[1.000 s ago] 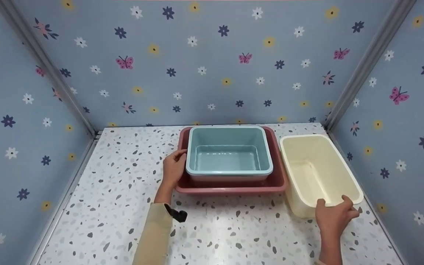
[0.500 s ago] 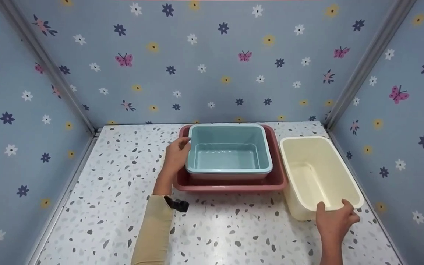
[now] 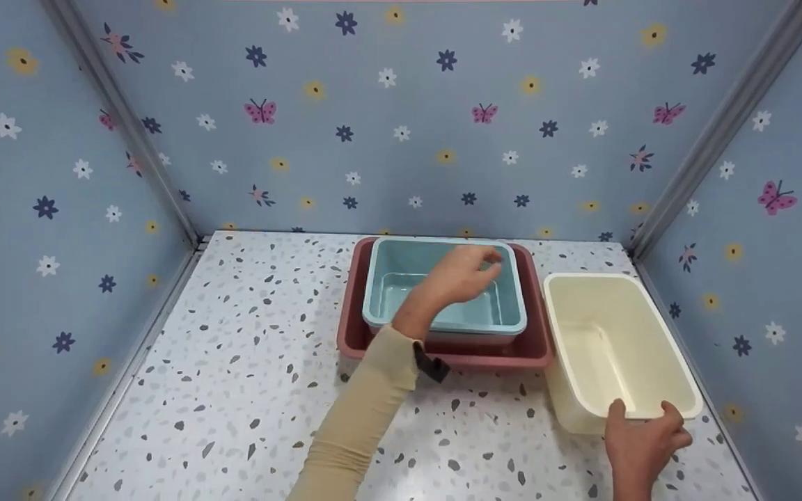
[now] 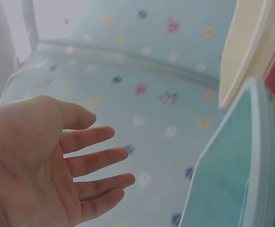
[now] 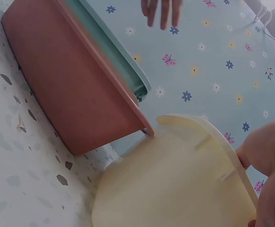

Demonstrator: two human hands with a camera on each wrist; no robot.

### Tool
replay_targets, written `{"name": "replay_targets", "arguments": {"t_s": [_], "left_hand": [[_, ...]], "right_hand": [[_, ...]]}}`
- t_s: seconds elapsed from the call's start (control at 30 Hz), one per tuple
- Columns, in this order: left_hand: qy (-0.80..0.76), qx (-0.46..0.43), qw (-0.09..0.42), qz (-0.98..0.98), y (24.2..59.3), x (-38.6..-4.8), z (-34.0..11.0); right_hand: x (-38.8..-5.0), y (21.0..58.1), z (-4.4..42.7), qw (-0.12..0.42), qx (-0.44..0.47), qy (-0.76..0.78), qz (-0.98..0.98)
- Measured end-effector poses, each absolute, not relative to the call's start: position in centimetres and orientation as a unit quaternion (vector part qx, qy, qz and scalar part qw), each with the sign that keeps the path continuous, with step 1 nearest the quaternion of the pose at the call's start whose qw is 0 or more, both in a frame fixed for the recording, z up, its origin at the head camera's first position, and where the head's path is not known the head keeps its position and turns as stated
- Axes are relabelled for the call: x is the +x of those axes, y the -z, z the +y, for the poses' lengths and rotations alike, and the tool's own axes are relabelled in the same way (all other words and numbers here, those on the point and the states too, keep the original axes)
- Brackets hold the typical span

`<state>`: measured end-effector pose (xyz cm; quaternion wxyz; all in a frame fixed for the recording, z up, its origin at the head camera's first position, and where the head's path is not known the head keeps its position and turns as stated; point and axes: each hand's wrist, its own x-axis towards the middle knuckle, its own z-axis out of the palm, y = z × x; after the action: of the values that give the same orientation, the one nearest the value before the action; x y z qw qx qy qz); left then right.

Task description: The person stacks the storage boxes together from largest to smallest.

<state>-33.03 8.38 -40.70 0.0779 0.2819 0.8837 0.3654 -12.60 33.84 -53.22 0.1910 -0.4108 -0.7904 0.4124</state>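
In the head view my left hand (image 3: 460, 275) hovers over the light blue plastic bin (image 3: 509, 285), holding nothing. The left wrist view shows this hand's fingers (image 4: 97, 163) spread and loosely bent, apart from the blue rim. The blue bin sits inside a larger red bin (image 3: 352, 327); a pinkish band shows below its front rim. At the right stands a cream bin (image 3: 631, 334), upright and touching or nearly touching the red one. My right hand (image 3: 641, 445) grips the cream bin's near rim, thumb and fingers over the edge.
A white speckled tabletop (image 3: 248, 390) carries the bins. Flower-patterned panels (image 3: 436, 125) close it in at the back and both sides. The cream bin stands near the right panel, and the red bin reaches close to the back one.
My left hand has left the blue bin's left side and moved right, over the bin. My right hand keeps its grip while the cream bin slides slightly toward me. The head view has shifted a little.
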Motion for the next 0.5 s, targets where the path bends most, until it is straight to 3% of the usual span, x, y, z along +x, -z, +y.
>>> {"name": "replay_targets", "arguments": {"t_s": [0.23, 0.5], "left_hand": [[-0.259, 0.341, 0.121, 0.896, 41.0, -33.6, 18.3], [-0.171, 0.342, 0.138, 0.914, 43.1, -34.7, 24.6]], "right_hand": [[-12.5, 53.8, 33.7, 0.226, -0.418, -0.431, -0.767], [-13.0, 54.3, 33.1, 0.243, -0.463, -0.491, -0.697]]}}
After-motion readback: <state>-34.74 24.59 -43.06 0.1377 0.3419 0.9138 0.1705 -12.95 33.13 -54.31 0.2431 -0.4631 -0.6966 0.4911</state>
